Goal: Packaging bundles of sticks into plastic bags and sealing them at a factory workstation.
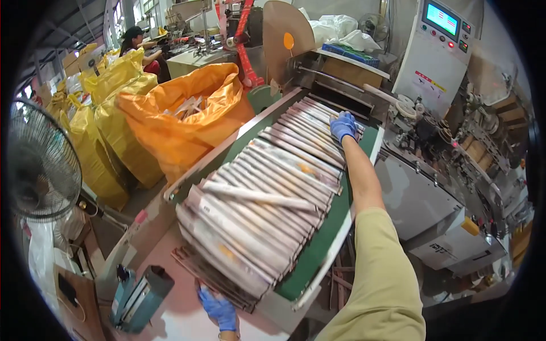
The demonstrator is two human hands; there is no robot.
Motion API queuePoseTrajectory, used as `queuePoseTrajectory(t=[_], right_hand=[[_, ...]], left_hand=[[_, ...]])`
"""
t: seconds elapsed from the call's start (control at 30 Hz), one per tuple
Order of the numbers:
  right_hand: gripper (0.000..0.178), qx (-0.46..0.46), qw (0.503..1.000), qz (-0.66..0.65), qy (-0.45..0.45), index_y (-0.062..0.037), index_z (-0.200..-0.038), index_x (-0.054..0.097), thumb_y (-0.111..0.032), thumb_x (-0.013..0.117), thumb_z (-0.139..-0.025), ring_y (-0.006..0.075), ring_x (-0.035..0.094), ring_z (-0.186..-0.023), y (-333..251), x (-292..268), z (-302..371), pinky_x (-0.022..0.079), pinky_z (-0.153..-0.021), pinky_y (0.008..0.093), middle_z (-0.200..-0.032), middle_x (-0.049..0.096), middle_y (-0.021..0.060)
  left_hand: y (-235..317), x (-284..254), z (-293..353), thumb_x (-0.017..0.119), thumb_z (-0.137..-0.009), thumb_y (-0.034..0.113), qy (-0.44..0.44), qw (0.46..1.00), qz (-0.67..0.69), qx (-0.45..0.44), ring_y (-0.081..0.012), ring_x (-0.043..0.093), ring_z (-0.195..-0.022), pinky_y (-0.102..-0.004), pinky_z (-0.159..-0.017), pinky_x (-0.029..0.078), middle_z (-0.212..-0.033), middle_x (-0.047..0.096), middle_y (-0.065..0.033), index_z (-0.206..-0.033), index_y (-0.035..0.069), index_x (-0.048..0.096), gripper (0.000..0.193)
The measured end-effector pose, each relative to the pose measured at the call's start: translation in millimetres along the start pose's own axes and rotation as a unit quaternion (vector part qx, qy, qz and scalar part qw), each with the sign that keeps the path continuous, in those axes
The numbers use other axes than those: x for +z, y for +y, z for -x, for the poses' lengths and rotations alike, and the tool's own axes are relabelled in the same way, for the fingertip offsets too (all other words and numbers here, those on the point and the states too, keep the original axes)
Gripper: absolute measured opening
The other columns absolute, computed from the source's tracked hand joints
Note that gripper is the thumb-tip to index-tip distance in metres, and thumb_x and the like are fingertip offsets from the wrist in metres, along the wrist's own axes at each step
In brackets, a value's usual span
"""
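A long overlapping row of flat, whitish printed packets (pixel 256 213) lies on a green conveyor belt (pixel 301 284), running from near left to far right. One packet (pixel 259 196) rests askew across the row. My right hand (pixel 343 126), in a blue glove, is stretched to the far end and lies on the last packets, fingers extended. My left hand (pixel 217 310), also blue-gloved, is at the near end, beside the darker lower edges of the nearest packets. Its fingers are blurred and partly hidden, so I cannot make out a hold.
An orange sack (pixel 187 122) with scraps stands left of the belt, yellow sacks (pixel 105 131) beyond it. A teal metal device (pixel 141 298) sits on the pinkish table (pixel 170 318). A fan (pixel 42 162) is at left, machinery with a control panel (pixel 435 51) at right. Another person (pixel 142 48) sits far off.
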State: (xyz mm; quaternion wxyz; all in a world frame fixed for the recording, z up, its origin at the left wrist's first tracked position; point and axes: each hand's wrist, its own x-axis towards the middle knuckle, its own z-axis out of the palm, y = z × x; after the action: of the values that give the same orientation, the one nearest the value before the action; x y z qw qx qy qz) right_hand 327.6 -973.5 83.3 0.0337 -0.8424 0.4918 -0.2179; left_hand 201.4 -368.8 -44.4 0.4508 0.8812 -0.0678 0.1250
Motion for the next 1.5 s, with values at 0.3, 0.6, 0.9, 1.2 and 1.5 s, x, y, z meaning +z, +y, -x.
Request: queuePoseTrajectory(t=[0.3, 0.6, 0.9, 1.2, 1.5], right_hand=[[0.059, -0.009, 0.993, 0.075, -0.086, -0.015, -0.13, 0.038, -0.05, 0.041, -0.082, 0.0297, 0.028, -0.127, -15.3, 0.3, -18.1, 0.016, -0.103, 0.0532, -0.137, 0.033, 0.0123], [0.044, -0.312, 0.945, -0.069, -0.07, -0.004, -0.101, 0.058, -0.04, 0.038, -0.086, 0.0354, 0.053, -0.1, -83.4, -14.8, 122.5, 0.042, -0.086, 0.0431, -0.102, 0.057, 0.0215], [0.055, -0.377, 0.883, -0.119, -0.253, 0.0057, -0.102, 0.054, -0.045, 0.043, -0.082, 0.0363, 0.055, -0.094, -175.7, -132.3, 365.4, 0.044, -0.083, 0.0422, -0.101, 0.056, 0.0265], [0.077, -0.158, 0.762, -0.209, -0.593, 0.0014, -0.126, 0.038, -0.06, 0.042, -0.079, 0.036, 0.047, -0.112, -198.5, -17.2, 461.2, 0.038, -0.093, 0.0399, -0.123, 0.044, 0.0282], [0.039, 0.015, 0.422, -0.523, -0.74, 0.0017, -0.099, 0.059, -0.031, 0.065, -0.078, 0.014, 0.061, -0.075, -170.4, -58.6, 557.5, 0.05, -0.067, 0.0254, -0.086, 0.063, 0.0086]], left_hand=[[-9.1, -0.6, 21.4, 0.038, -0.092, 0.031, -0.024, 0.991, -0.122, -0.041, -0.0367, 0.037, -0.119, -0.0404, -0.101, 0.028, -0.129, 0.037, -0.0262, -0.126, -0.005, 0.037, 0.05], [20.8, 2.5, 0.9, 0.041, -0.091, 0.024, 0.043, 0.984, 0.126, -0.119, -0.0321, 0.035, -0.121, -0.0373, -0.102, 0.027, -0.131, 0.036, -0.0214, -0.129, -0.005, 0.033, 0.048], [-31.4, -1.6, -68.9, 0.057, -0.078, 0.053, -0.039, 0.786, 0.545, -0.29, -0.0189, 0.041, -0.11, -0.0364, -0.092, 0.036, -0.122, 0.042, -0.0067, -0.13, 0.0, 0.028, 0.079], [-4.2, -45.8, -61.1, 0.076, -0.049, 0.058, -0.001, 0.929, 0.035, -0.367, -0.0349, 0.026, -0.128, -0.0383, -0.105, 0.023, -0.135, 0.025, -0.0293, -0.132, -0.01, 0.018, 0.122], [-47.1, -100.9, -0.5, 0.077, -0.064, 0.026, -0.082, 0.802, 0.511, -0.299, -0.0169, 0.057, -0.093, -0.0298, -0.078, 0.049, -0.105, 0.057, -0.0071, -0.119, 0.005, 0.046, 0.066]])
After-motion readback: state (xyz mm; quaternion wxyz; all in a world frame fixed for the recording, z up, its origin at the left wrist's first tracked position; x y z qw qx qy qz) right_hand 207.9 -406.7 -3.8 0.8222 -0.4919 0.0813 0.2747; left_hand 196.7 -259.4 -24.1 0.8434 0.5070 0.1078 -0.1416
